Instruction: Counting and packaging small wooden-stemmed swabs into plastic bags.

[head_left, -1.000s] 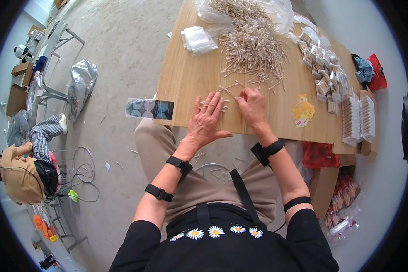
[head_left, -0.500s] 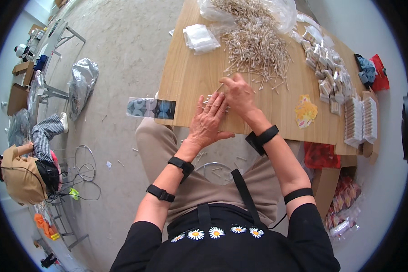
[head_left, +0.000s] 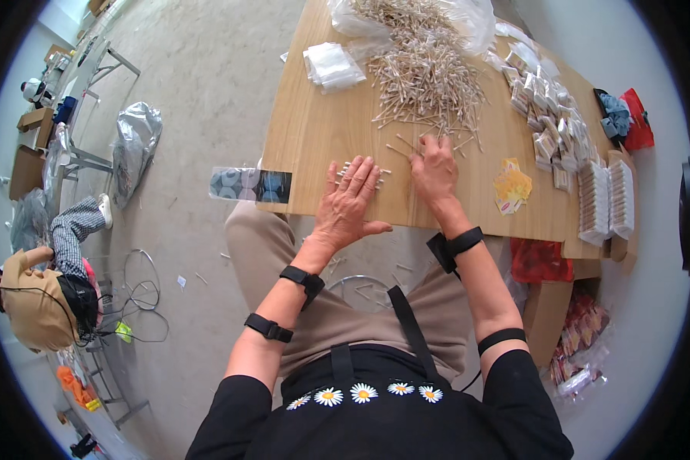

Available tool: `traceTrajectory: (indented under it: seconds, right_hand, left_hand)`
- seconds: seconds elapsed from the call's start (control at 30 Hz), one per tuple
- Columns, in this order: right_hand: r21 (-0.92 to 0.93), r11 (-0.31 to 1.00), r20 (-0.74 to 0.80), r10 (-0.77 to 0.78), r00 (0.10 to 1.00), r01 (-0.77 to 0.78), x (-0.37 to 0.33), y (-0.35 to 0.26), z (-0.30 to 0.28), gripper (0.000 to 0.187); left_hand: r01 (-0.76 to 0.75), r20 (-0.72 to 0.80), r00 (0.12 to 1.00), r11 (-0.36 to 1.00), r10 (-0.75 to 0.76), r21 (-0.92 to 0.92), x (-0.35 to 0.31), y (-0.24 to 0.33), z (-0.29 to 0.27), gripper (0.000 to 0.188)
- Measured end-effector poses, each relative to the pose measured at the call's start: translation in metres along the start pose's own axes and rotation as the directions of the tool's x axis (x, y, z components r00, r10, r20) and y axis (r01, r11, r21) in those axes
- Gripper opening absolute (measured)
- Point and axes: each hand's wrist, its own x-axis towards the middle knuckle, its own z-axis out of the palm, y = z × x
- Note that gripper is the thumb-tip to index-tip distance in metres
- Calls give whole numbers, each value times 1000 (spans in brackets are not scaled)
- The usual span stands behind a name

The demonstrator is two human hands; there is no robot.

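Note:
My left hand (head_left: 346, 203) lies flat on the table near its front edge, fingers stretched out. Under it is a small row of cotton swabs (head_left: 383, 175), their white tips showing beyond the fingers. To its right, my right hand (head_left: 435, 175) is curled at the near edge of a large loose pile of cotton swabs (head_left: 429, 80). Its thumb and fingers are pinched at the end of a cotton swab (head_left: 397, 150) that points left. A few other swabs lie by the fingertips; the palm side is hidden.
Clear plastic bags (head_left: 332, 66) lie stacked at the far left of the wooden table (head_left: 307, 130). Yellow cards (head_left: 512, 186) sit right of my hand, with many packed swab bundles (head_left: 548, 115) beyond. A patterned film strip (head_left: 251, 185) overhangs the left edge. Another person (head_left: 42, 299) sits far left.
My right hand has moved right, away from the left hand's fingertips, to the near edge of the swab pile. The left hand stays flat on the small row of swabs.

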Motion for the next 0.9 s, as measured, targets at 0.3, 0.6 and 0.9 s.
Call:
traceTrajectory:
  seconds: [0.3,0.6,0.9]
  right_hand:
    - [162,952,255,-296,921,261,-6,-23,21,13]
    - [-30,993,172,-107,979,114,51,-46,34,16]
    - [89,989,150,-133,980,121,22,-2,29,10]
  left_hand:
    - [-1,18,1000,1000,1,14,1,1,-1,113]
    - [31,27,999,999,-30,-36,2,3,-2,114]
    - [26,11,1000,999,-26,-36,1,1,-4,113]
